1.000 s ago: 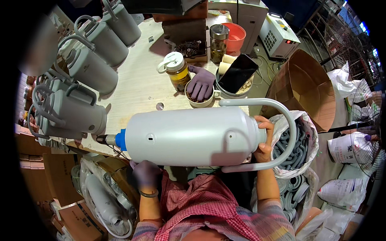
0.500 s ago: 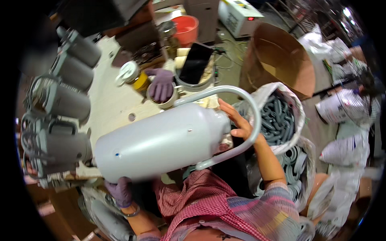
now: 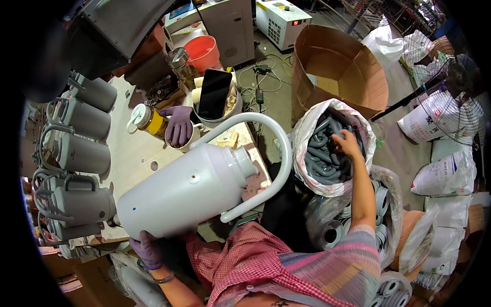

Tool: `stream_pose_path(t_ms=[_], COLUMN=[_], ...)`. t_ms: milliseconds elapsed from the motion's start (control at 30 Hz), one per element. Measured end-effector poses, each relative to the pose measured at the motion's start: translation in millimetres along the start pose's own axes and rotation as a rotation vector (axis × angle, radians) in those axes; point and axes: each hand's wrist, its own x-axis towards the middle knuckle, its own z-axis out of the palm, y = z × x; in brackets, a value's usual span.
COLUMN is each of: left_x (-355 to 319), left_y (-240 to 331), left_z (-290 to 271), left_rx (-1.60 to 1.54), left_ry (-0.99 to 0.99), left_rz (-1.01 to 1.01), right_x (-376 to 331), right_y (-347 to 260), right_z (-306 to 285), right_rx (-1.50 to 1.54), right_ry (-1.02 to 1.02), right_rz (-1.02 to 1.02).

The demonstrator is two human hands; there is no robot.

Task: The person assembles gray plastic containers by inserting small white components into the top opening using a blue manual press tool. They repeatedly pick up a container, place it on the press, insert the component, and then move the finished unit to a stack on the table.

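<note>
A large grey flask (image 3: 174,192) with a big curved carrying handle (image 3: 284,148) lies on its side across the table's near edge. Its base points left and its open neck right. Wearing a purple glove, my left hand (image 3: 147,250) grips the underside of the flask near its base; some of its fingers are hidden. My bare right hand (image 3: 349,144) reaches into a white sack (image 3: 303,115) filled with curved grey plastic handles (image 3: 322,153). Its fingers close on one of the handles at the top of the heap.
Several upright grey flasks (image 3: 82,153) line the table's left side. Behind the flask are a cup with a purple glove (image 3: 179,125), a yellow jar (image 3: 151,120), a phone (image 3: 215,92) and a red bucket (image 3: 202,51). A cardboard drum (image 3: 332,66) stands beyond the sack; grey rings (image 3: 332,231) sit nearer.
My right hand has left the flask's neck and gone right into the sack of handles. The flask sits slightly lower and farther left in view, with my left hand still at its base.
</note>
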Motion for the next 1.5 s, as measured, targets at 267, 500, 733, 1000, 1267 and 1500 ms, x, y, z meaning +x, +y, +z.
stream_pose_path(t_ms=[267, 500, 733, 1000, 1267, 1500], left_x=[3, 10, 19, 18, 21, 22], left_y=[-1, -11, -1, -12, 12, 28], left_z=[-1, -1, 5, 7, 17, 17], left_rx=[-0.011, -0.065, -0.060, -0.106, -0.092, -0.026], left_ry=[-0.044, -0.038, -0.001, -0.046, -0.084, -0.107], left_rz=[-0.011, 0.029, 0.026, 0.005, 0.068, 0.056], right_x=[-75, -141, -234, -259, -267, -265], right_y=[22, 32, -82, -169, -365, -466], right_z=[-75, -68, -57, -55, 13, 128], right_rx=[0.138, -0.115, -0.091, -0.091, 0.540, 0.259], right_ry=[0.018, 0.151, 0.311, 0.148, -0.335, -0.693], right_rz=[0.022, -0.085, -0.891, -1.143, -0.989, -0.827])
